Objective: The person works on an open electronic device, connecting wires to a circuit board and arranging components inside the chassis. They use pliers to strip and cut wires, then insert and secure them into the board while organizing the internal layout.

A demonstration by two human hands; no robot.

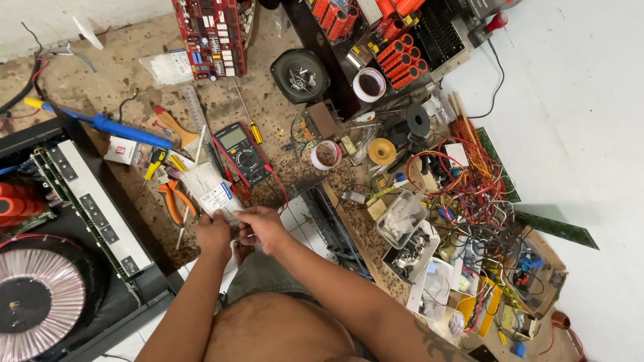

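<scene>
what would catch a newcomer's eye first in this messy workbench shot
First, the two hands at centre: the left hand and right hand both pinch a clear packet of white cable ties. Next, the big copper toroidal transformer at lower left, then the red circuit board at the top and the tangle of red wires on the right.

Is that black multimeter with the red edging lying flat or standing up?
Lying flat. The black multimeter with red edging rests on its back on the worn floor, screen and dial facing up. Whether it is switched on, I cannot tell.
</scene>
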